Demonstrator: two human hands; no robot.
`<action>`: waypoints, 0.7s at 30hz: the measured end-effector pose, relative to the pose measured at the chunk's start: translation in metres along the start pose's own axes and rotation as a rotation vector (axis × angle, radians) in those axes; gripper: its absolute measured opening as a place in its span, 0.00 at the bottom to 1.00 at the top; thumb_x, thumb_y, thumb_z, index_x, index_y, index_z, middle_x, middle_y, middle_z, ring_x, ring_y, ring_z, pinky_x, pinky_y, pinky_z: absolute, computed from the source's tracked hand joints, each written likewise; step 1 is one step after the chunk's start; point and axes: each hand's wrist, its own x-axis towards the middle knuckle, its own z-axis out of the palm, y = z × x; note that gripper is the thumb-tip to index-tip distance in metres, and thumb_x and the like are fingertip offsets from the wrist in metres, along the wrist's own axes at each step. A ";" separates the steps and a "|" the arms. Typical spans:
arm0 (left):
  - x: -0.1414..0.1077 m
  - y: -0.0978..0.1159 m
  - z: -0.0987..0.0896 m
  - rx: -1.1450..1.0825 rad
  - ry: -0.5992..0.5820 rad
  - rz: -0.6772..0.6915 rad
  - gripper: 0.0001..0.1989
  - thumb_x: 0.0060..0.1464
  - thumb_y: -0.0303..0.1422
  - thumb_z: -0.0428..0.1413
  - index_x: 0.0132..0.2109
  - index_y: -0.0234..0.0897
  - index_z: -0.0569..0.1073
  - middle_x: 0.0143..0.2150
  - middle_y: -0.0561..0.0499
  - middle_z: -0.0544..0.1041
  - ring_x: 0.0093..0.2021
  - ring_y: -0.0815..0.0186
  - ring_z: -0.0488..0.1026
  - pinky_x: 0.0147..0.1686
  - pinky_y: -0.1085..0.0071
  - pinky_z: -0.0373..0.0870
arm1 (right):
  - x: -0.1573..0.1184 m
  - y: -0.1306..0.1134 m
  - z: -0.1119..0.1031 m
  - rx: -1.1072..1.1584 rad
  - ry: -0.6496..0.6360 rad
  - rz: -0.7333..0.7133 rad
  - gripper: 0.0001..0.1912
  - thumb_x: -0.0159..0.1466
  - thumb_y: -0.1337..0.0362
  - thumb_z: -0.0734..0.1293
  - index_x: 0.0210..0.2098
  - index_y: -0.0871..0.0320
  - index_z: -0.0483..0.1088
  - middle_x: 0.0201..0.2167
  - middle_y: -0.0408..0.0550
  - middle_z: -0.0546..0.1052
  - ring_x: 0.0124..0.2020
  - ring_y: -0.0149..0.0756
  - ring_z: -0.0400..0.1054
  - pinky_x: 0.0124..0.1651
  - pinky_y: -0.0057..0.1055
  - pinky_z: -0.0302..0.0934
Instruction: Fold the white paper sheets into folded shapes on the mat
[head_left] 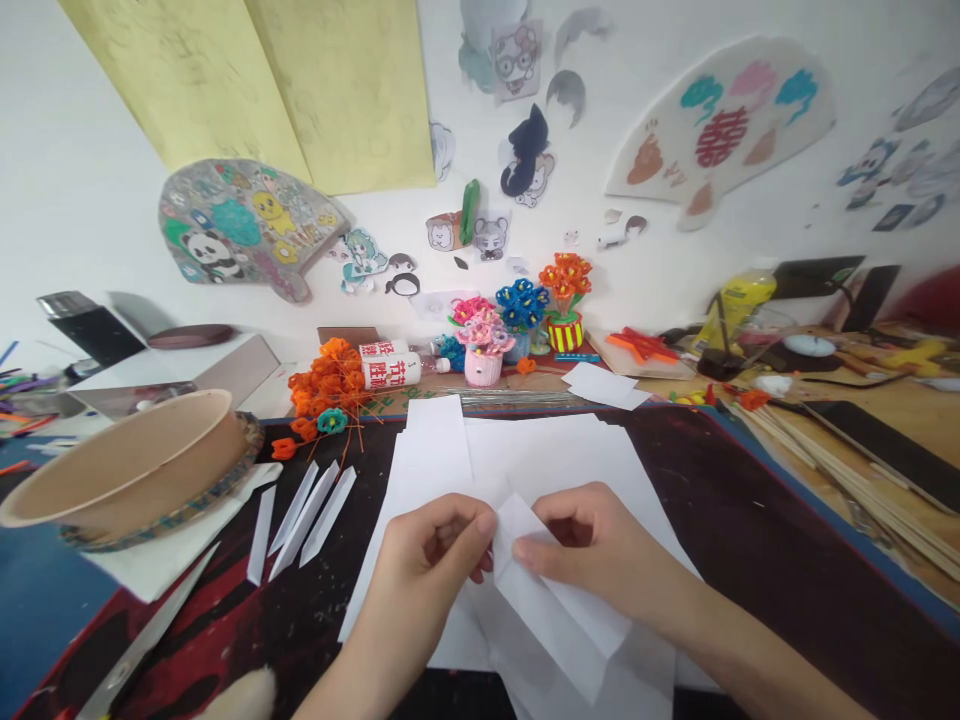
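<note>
A partly folded strip of white paper (pixel 551 610) is held between my two hands, its far end creased to an angled tip. My left hand (pixel 442 555) pinches the paper's left edge near that tip between thumb and fingers. From the other side my right hand (pixel 592 540) grips it, thumb on top and fingers behind. Beneath both hands lie loose sheets of white paper (pixel 577 440), overlapping on the dark mat. To the left, several narrow folded paper strips (pixel 304 520) lie side by side.
Scissors (pixel 142 640) and a tan bowl (pixel 127 470) stand at the left. Orange fuzzy flowers (pixel 330 385), small flower pots (pixel 484 365) and white bottles (pixel 390 370) line the back. On the right are thin wooden sticks (pixel 810 475), a black phone (pixel 889 450) and a yellow bottle (pixel 735 310).
</note>
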 end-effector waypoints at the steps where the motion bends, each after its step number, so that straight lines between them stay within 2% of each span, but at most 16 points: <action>1: 0.000 -0.001 0.000 -0.008 -0.005 -0.004 0.13 0.53 0.39 0.55 0.26 0.35 0.74 0.20 0.54 0.69 0.23 0.70 0.65 0.25 0.75 0.63 | 0.000 0.000 0.000 -0.004 0.015 -0.001 0.24 0.57 0.58 0.67 0.16 0.56 0.48 0.18 0.35 0.46 0.21 0.25 0.41 0.21 0.27 0.37; 6: -0.001 -0.005 0.002 -0.025 -0.014 -0.042 0.10 0.48 0.38 0.60 0.28 0.34 0.74 0.20 0.55 0.69 0.22 0.71 0.64 0.22 0.77 0.62 | -0.001 0.003 0.003 -0.103 0.108 -0.003 0.23 0.59 0.60 0.66 0.17 0.56 0.48 0.18 0.35 0.46 0.21 0.26 0.41 0.22 0.28 0.37; 10: -0.003 -0.002 0.003 -0.032 0.015 -0.082 0.10 0.47 0.37 0.60 0.27 0.33 0.74 0.17 0.56 0.66 0.19 0.72 0.62 0.19 0.78 0.61 | 0.000 0.004 0.003 -0.112 0.097 -0.007 0.24 0.60 0.59 0.64 0.17 0.56 0.45 0.18 0.35 0.44 0.21 0.25 0.40 0.21 0.28 0.36; 16: -0.004 -0.003 0.002 -0.003 0.007 -0.083 0.11 0.48 0.39 0.59 0.28 0.33 0.74 0.19 0.55 0.67 0.21 0.72 0.63 0.20 0.78 0.62 | 0.000 0.003 0.007 -0.131 0.142 -0.009 0.23 0.59 0.62 0.64 0.17 0.56 0.46 0.18 0.35 0.45 0.21 0.25 0.40 0.21 0.27 0.37; 21: -0.003 -0.003 0.003 0.072 -0.010 -0.039 0.12 0.51 0.38 0.57 0.26 0.34 0.73 0.18 0.56 0.65 0.21 0.72 0.61 0.21 0.77 0.60 | 0.000 0.004 0.009 -0.078 0.092 -0.006 0.23 0.59 0.61 0.65 0.17 0.56 0.46 0.18 0.35 0.45 0.21 0.25 0.41 0.21 0.27 0.37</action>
